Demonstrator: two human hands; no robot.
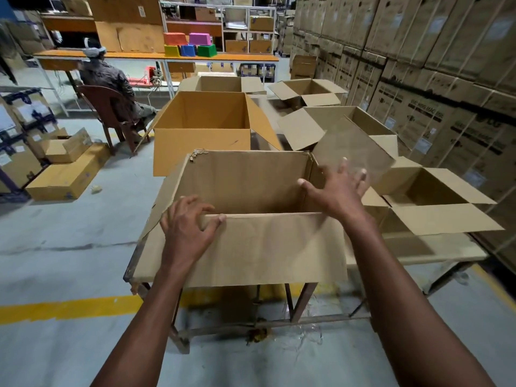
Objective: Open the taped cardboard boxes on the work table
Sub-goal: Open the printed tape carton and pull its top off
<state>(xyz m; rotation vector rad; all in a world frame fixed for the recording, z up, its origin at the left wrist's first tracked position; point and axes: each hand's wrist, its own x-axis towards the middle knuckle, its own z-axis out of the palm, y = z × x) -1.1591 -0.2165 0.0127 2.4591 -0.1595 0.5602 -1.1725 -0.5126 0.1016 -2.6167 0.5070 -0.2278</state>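
near box: open-topped cardboard box at the near edge of the work table, toward its left corner; front flap folded out and hanging over the table edge
left hand: gripping the top-left edge of the front flap, fingers curled over the fold, thumb on the outer face
right hand: fingers spread and straight at the near box's right side, against the right flap; flap is motion-blurred, contact unclear
orange box: just behind the near box, top open, flaps out
right boxes: small open box at the table's right edge, flaps splayed; another open box behind it; two more at the far end
seated person: on a chair, left of the table, well apart, back to camera
right wall: stacked cartons
floor: yellow line on the left
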